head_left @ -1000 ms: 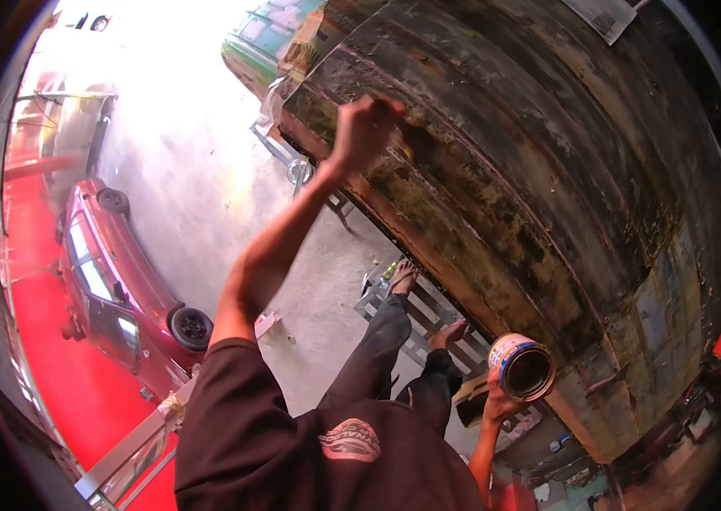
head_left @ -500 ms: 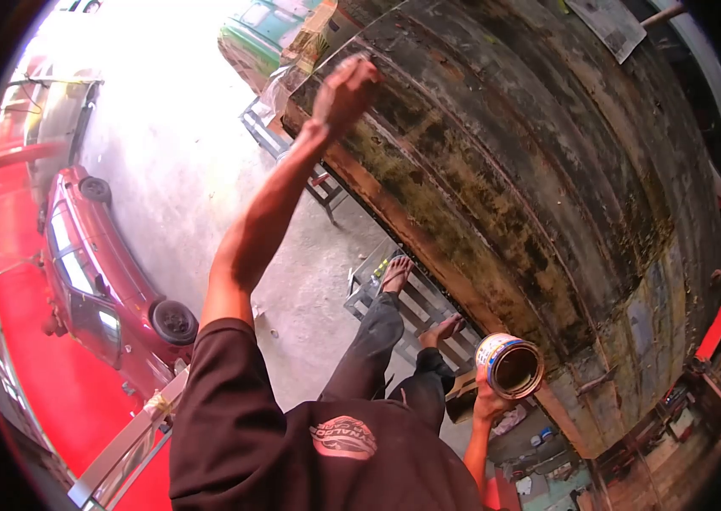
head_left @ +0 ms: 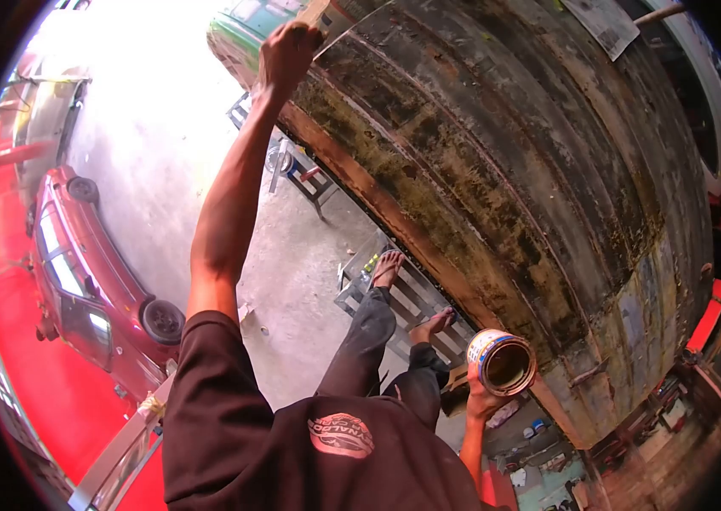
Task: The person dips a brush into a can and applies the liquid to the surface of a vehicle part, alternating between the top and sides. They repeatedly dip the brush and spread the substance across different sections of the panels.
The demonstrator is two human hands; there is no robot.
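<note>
My left hand (head_left: 286, 58) is stretched far forward, its fingers closed, at the far left corner of a large weathered panel (head_left: 497, 170) with long raised ribs and dark, patchy stains. What those fingers hold, if anything, is hidden. My right hand (head_left: 481, 393) grips an open paint can (head_left: 473, 347) near the panel's near edge. The can has a white and blue label, is tilted toward me, and has dark liquid inside.
My bare feet (head_left: 389, 268) stand on a slatted bench (head_left: 403, 345) beside the panel. A red car (head_left: 92, 281) is parked on the concrete floor (head_left: 292, 281) to the left. A metal ladder rail (head_left: 122, 451) lies close at lower left. Cluttered items lie below right.
My left hand has moved left and slightly farther forward, to the panel's far corner. My right hand still holds the can; the whole view has shifted slightly.
</note>
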